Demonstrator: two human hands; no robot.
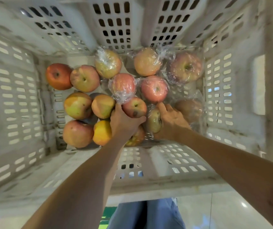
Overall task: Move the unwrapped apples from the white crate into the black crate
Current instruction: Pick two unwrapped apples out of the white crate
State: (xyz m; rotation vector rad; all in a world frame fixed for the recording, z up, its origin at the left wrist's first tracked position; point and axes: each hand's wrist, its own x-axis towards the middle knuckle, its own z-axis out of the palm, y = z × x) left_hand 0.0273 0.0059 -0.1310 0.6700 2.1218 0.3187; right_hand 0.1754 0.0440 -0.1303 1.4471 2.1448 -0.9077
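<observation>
I look straight down into the white crate [20, 100]. Several unwrapped apples lie on its left side, among them a red one [58, 76] and a yellow one [101, 133]. Apples in clear plastic wrap [154, 89] fill the back and right side. My left hand [124, 123] is closed around an unwrapped red apple [135, 107] with a dark bruise. My right hand [170, 119] grips a greenish apple [154, 120] beside it; I cannot tell whether that one is wrapped. The black crate is out of view.
The white crate's slotted walls rise steeply on all sides, with the near wall [157, 162] under my forearms. Below the crate, glossy floor tiles [223, 210] and blue trousers [147, 214] show at the bottom.
</observation>
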